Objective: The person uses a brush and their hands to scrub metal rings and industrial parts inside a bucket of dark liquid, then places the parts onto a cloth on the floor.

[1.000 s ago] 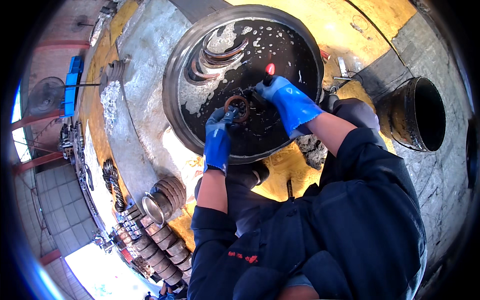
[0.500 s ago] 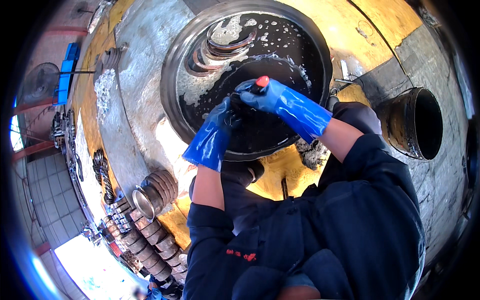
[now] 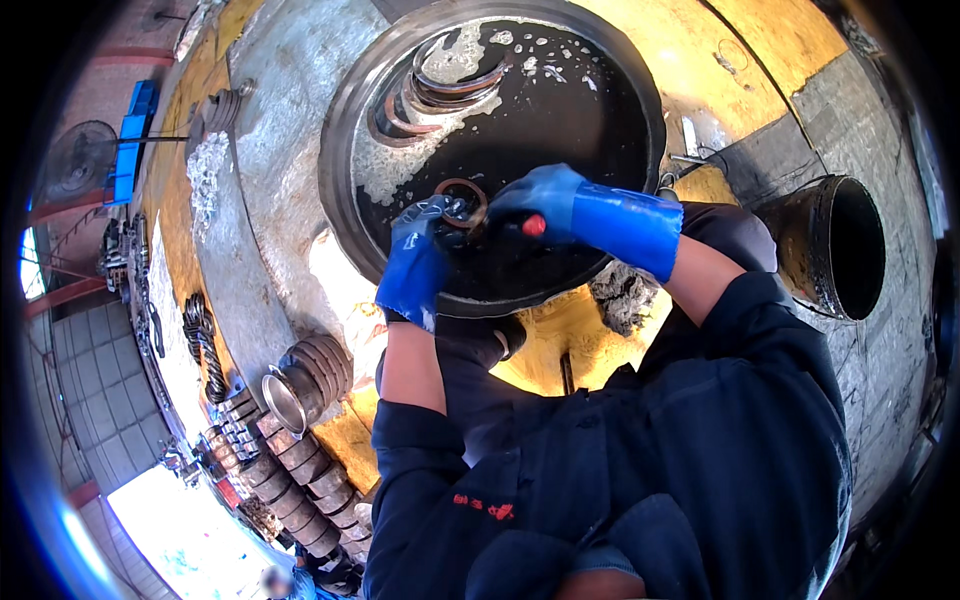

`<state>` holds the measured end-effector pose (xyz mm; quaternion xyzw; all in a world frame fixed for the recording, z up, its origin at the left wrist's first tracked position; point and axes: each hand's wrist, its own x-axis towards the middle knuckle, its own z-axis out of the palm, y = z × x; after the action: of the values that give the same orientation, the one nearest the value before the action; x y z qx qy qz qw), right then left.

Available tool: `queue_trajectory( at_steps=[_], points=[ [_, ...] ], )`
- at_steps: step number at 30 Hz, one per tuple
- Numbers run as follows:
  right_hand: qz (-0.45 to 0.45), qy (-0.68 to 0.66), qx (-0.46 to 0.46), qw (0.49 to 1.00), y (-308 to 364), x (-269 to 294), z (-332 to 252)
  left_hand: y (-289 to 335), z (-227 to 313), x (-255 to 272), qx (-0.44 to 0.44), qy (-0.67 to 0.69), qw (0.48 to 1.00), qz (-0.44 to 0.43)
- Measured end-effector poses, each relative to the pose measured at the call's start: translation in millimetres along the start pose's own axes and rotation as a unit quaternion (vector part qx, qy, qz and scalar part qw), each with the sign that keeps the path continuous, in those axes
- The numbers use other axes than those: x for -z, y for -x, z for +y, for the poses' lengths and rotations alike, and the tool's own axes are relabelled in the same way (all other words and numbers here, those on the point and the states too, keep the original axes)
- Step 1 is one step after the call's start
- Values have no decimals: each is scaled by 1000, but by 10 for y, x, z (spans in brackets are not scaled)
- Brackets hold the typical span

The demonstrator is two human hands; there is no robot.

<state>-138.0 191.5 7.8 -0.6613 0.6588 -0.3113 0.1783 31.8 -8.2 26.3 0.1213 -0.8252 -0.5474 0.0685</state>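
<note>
A wide round metal basin [image 3: 345, 150] holds black oily liquid with foam patches. Both my hands wear blue rubber gloves and work over its near side. My left hand [image 3: 418, 262] grips a rusty metal ring [image 3: 462, 199] just above the liquid. My right hand [image 3: 545, 203] is closed on a small tool with a red handle end [image 3: 535, 226], its tip against the ring. More rings [image 3: 440, 88] lie stacked at the basin's far side, partly sunk.
A black open cylinder [image 3: 835, 250] stands at the right. Rows of ribbed metal sleeves [image 3: 300, 385] and a chain [image 3: 200, 340] lie at the lower left. The floor is yellow and grey concrete. A fan [image 3: 80, 155] stands at the far left.
Both hands have lifted the ring up from the liquid and drawn nearer to me. The right hand has shifted left onto the ring with the tool.
</note>
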Motion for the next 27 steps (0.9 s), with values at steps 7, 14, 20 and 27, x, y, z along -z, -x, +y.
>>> queue_trajectory(
  at_steps=[7, 14, 20, 27],
  points=[
    [128, -249, -266, 922, -52, -53, 139, -4, 105, -40, 221, 224, 941, 123],
    [102, 30, -192, 976, -136, -81, -151, -92, -58, -151, 126, 30, 987, 95],
    [169, -448, -349, 806, -110, -215, 46, -139, -163, -193, 74, -61, 990, 107],
    [131, -531, -403, 734, -125, -121, 5, -111, -199, -360, 113, 45, 982, 147]
  ],
)
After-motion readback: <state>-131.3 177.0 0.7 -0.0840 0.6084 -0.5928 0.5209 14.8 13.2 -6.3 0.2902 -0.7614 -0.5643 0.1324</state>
